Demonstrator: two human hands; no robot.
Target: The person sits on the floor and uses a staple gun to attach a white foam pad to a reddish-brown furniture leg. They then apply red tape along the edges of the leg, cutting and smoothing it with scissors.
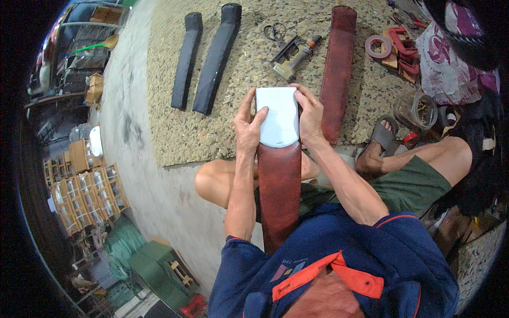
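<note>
A long reddish-brown leather-covered piece [279, 196] lies lengthwise toward me, its near end resting against my shirt. On its far end sits a flat white plate [278, 116] with a straight far edge and a rounded near edge. My left hand [248, 124] grips the left side, its thumb on the white plate and its fingers along the edge. From the right, my right hand [312, 114] is closed round the far right corner. The fingertips under the piece are hidden. A similar brown leather-covered piece [339, 74] lies on the mat to the right.
Two black padded pieces [216, 63] lie on the speckled foam mat [159, 95]. Beyond my hands are scissors [273, 34] and a yellowish bottle [291, 66]. At right are a tape roll [378, 46], red clamps [405, 50], a plastic jar [416, 110] and a printed bag [445, 63].
</note>
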